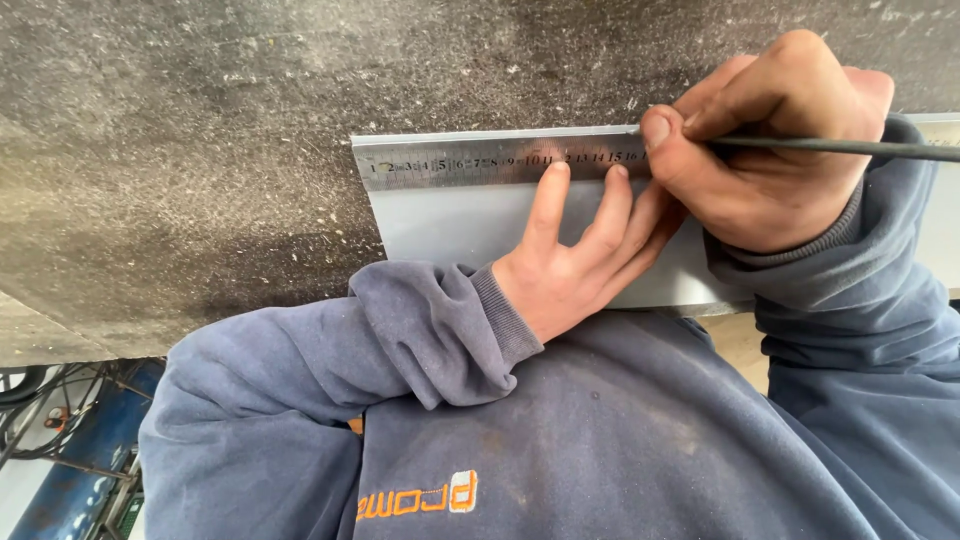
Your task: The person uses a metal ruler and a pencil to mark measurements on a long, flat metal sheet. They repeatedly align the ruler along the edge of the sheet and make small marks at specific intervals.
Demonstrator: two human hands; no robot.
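Note:
My left hand lies flat on a pale grey metal strip, its fingertips pressing a steel ruler against the strip's far edge. My right hand grips a thin dark metal scriber like a pen. Its tip meets the ruler's far edge near the thumb. The strip and ruler rest on a dark, rough worktable. Both arms wear blue-grey sweatshirt sleeves.
The worktable's near edge runs at the lower left. Below it lie blue metal parts and dark cables on the floor. My sweatshirt front fills the bottom of the view.

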